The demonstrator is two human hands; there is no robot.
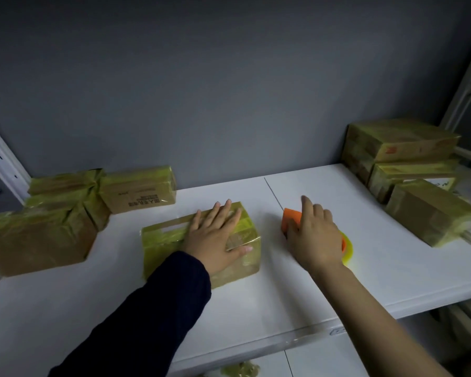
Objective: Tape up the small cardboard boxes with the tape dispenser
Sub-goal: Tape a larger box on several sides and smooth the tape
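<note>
Left grip (pixel 215 235): flat, fingers straight, on box (pixel 161 240) beneath, already yellow-taped. Right grip (pixel 314 235): curled round tape dispenser (pixel 291 217) resting on table (pixel 256 295). Taped left stack (pixel 38 235), right stack (pixel 430 210) outboard of grips. Likely few left.

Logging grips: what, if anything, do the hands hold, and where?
The right hand grips the tape dispenser from above, around its orange body. The left hand only presses flat on the box.

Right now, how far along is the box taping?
Done: the left pile and right pile of boxes show yellow tape. In hand: the left hand lies flat on the middle box, banded with tape, while the right hand grips the tape dispenser beside it. Left: perhaps this box's last strips; no untaped box shows.
</note>
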